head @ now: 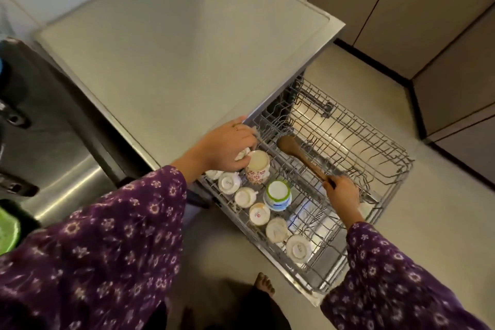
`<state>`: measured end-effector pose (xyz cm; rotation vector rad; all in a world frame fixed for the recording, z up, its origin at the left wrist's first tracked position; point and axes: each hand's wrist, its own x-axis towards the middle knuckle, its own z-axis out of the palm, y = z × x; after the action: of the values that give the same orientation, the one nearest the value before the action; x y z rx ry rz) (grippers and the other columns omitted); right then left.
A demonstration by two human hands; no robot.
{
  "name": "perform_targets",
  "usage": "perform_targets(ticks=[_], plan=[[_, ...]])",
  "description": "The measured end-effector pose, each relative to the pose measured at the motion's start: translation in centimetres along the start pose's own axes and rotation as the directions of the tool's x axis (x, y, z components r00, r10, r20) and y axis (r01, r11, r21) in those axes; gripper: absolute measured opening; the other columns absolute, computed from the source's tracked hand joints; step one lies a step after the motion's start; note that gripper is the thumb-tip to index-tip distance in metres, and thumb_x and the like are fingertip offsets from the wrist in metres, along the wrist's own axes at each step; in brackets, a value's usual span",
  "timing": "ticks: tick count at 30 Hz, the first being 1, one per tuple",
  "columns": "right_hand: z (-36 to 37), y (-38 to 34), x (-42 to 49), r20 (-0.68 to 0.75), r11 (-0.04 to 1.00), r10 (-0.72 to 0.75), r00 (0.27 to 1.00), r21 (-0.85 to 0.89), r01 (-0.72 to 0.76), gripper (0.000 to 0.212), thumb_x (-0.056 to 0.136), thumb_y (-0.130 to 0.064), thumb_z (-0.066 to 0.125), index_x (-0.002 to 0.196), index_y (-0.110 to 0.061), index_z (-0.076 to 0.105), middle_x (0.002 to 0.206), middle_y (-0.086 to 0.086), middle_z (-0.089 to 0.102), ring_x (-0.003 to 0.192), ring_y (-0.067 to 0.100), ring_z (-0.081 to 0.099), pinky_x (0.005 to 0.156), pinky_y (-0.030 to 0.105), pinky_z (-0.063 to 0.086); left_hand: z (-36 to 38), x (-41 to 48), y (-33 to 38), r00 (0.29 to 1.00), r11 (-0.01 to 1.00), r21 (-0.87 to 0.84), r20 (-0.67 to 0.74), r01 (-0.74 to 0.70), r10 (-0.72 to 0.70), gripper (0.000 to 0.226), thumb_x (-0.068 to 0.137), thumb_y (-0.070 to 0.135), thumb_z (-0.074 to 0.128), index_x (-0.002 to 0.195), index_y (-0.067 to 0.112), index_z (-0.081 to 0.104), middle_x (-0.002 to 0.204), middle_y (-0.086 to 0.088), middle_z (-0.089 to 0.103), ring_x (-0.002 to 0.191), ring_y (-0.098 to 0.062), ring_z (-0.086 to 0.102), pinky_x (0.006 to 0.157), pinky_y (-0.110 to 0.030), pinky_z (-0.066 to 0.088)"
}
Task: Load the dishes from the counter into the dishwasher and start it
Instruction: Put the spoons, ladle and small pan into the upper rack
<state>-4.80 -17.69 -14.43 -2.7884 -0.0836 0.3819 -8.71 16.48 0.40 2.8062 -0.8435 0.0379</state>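
A wire dishwasher rack [375,147] is seen pulled out over the floor, to the right of a bare grey table [174,56]. The left hand [227,147] is closed around a white mug with red flowers [257,169], which is held at the rack's far left corner, its opening turned up towards the camera. Just near of that mug, upturned white cups [229,182] are ranged along the rack's left side, and a mug with green and blue bands [277,195] is stood among them. The right hand [341,191] is clamped on the near end of a wooden spoon [297,153], whose bowl end is laid far and left across the rack wires. The right half of the rack is seen bare. Both arms are covered by purple flowered sleeves [107,236]. A steel sink [53,169] is seen at the left edge.
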Motion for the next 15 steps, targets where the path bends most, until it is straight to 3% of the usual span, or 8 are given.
perform_targets(ticks=[5,10,15], plan=[[2.6,0.6,2.0,-0.035,0.998,-0.062,0.997,0.021,0.063,0.026,0.091,-0.030,0.058,0.110,-0.016,0.066,0.088,0.000,0.060,0.080,0.015,0.046,0.074,0.030,0.039,0.1,0.0,0.1,0.999,1.000,0.012,0.036,0.005,-0.005,0.014,0.083,0.029,0.061,0.085,0.015,0.064,0.089,0.001,0.068,0.113,-0.019,0.059,0.120,-0.039,0.013],[2.5,1.1,4.2,-0.133,0.989,-0.095,0.987,0.101,0.109,0.028,0.089,-0.024,0.061,0.112,-0.009,0.066,0.094,0.005,0.063,0.085,0.020,0.052,0.079,0.041,0.047,0.0,0.0,0.3,0.999,0.999,0.042,0.037,0.024,-0.025,0.013,0.083,0.030,0.058,0.080,0.017,0.062,0.086,0.004,0.068,0.114,-0.017,0.059,0.120,-0.035,0.012],[1.5,2.2,7.9,-0.120,0.992,-0.095,0.988,0.077,0.104,0.028,0.090,-0.024,0.060,0.111,-0.008,0.065,0.089,0.004,0.059,0.082,0.019,0.049,0.078,0.038,0.045,0.0,0.0,0.4,0.999,0.998,0.059,0.043,-0.009,0.006,0.012,0.081,0.028,0.058,0.079,0.017,0.062,0.085,0.002,0.068,0.114,-0.019,0.060,0.119,-0.039,0.015]])
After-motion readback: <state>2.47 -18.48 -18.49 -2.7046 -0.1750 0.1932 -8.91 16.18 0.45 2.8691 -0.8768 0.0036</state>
